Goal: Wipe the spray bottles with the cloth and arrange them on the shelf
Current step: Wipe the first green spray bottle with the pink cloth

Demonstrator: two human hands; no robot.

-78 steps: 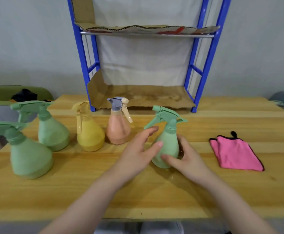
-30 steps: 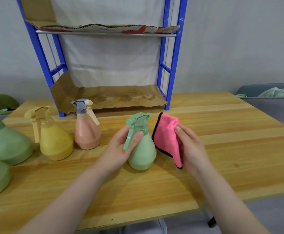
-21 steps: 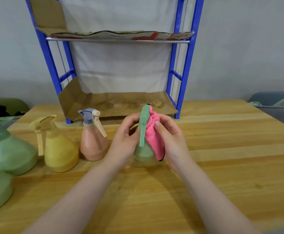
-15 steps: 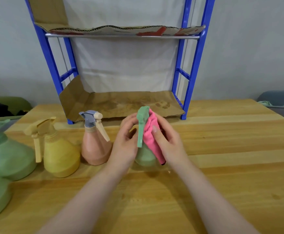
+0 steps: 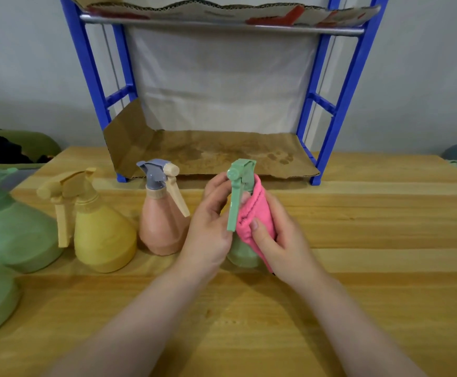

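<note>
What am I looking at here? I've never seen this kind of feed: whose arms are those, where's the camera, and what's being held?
There is no machine: a person wears one camera on the head, looking down at their own bare arms. The left hand has its grip on a small green plastic spray bottle, while the right hand presses a pink cloth against it. On the wooden table stand a peach bottle, a yellow one and more green ones at the left edge. Behind is a blue metal shelf lined with cardboard, holding no bottles yet.
</note>
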